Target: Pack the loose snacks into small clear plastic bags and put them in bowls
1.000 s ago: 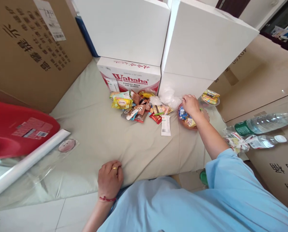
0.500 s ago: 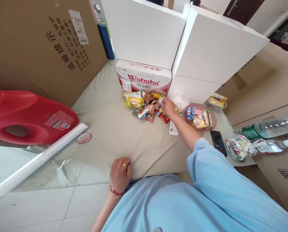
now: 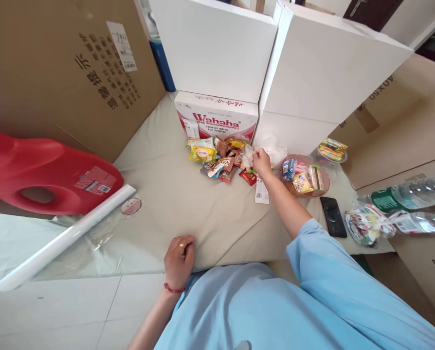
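Note:
My right hand [image 3: 262, 162] reaches to the right side of a pile of wrapped snacks [image 3: 226, 163]. Its fingers are pinched together beside a clear, whitish plastic packet [image 3: 247, 156]; what lies between them I cannot make out. Just below the hand are a red snack packet [image 3: 248, 177] and a white printed card [image 3: 262, 192]. In the pile I see a yellow packet [image 3: 203, 154] and brown wrappers. My left hand [image 3: 179, 260], with a ring and a red bracelet, rests curled at the front edge of the cloth, holding nothing visible.
Behind the pile stands a Wahaha carton [image 3: 217, 116] and white boxes [image 3: 305, 63]. A pink bowl of snacks [image 3: 325, 177], a phone [image 3: 333, 217] and bottles [image 3: 414, 194] are at right. At left lie a red jug [image 3: 57, 175] and a white roll [image 3: 67, 238].
My right hand has drawn slightly right, away from the pile's middle, and more of the clear packet shows. My left hand stays at the cloth's edge. The view has shifted slightly.

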### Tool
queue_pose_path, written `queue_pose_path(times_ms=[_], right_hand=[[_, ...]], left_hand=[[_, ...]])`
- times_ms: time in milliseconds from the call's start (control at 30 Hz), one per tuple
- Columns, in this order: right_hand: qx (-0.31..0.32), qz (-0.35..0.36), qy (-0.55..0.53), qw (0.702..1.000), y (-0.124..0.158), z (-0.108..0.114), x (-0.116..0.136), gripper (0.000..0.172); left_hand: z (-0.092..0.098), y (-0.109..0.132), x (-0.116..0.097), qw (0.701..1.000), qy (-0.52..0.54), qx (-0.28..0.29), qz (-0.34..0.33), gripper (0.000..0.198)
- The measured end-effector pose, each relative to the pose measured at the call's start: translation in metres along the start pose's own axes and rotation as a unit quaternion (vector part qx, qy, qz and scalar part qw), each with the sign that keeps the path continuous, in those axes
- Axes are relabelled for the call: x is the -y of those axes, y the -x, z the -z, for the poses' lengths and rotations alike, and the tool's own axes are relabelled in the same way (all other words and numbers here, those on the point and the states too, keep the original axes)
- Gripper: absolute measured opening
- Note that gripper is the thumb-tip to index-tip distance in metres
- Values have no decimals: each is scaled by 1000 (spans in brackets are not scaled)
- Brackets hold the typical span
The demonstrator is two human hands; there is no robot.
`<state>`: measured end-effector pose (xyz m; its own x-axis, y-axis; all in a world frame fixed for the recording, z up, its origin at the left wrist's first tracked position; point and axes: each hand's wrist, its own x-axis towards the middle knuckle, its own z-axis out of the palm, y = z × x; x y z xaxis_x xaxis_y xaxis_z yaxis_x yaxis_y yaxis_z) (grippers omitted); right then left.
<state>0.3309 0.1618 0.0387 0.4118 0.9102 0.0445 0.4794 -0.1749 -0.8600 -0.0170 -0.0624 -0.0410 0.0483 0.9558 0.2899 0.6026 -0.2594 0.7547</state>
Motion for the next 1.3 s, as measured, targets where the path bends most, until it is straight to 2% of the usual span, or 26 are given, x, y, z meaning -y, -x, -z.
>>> queue_pose_path(times_ms=[67,133,200,267,300,367,433,500,567,633,700,767,833,933,1000,1067,1100,1167,1233,1300], right_hand=[[59,-27,-161,985,17,-2,2,23],[132,-39,-315,939,47,1,-2,31],[202,-50,-411,888,84,7,-8,35],[247,-70,-438,861,122,12,-15,34],[265,-77,-434,858,141,14,-18,33],[299,-66,-400,864,173,16,-24,30],[327,-10,-325,887,197,19,-28,25],[322,82,-210,920,214,25,-33,20],[287,163,-102,938,224,33,-39,16],[256,198,-45,945,231,43,-48,14],[244,186,-33,951,236,52,-60,15],[249,130,-57,958,240,59,-71,17],[237,24,-129,962,241,65,-80,25],[173,-129,-273,938,233,67,-82,49],[149,-158,-315,924,224,64,-76,55],[140,-143,-307,930,214,58,-69,54],[131,-131,-298,936,210,53,-66,52],[101,-111,-295,944,204,45,-63,44],[82,-104,-303,944,203,38,-66,38],[87,-102,-286,949,206,37,-73,37]], left_hand=[[4,8,-4,997,29,-23,65,19],[7,12,-10,988,76,-26,128,19],[9,9,-22,969,159,1,187,24],[6,-2,-41,930,269,52,245,33],[3,-11,-52,902,322,84,274,39],[-8,-30,-76,827,436,156,319,49],[-24,-48,-96,763,502,212,346,52],[-43,-61,-109,744,511,239,359,46],[-62,-66,-113,748,503,227,368,41],[-79,-66,-110,745,507,199,386,40],[-92,-61,-104,735,517,179,399,40],[-99,-56,-99,747,518,163,383,39],[-100,-53,-97,796,488,153,323,37],[-94,-52,-101,886,392,163,187,32],[-89,-52,-104,917,341,179,102,28],[-86,-53,-105,928,325,169,64,26],[-86,-53,-104,929,331,150,73,26],[-87,-54,-99,915,365,96,139,27],[-88,-55,-92,877,423,49,222,31],[-86,-56,-87,832,480,24,278,37]])
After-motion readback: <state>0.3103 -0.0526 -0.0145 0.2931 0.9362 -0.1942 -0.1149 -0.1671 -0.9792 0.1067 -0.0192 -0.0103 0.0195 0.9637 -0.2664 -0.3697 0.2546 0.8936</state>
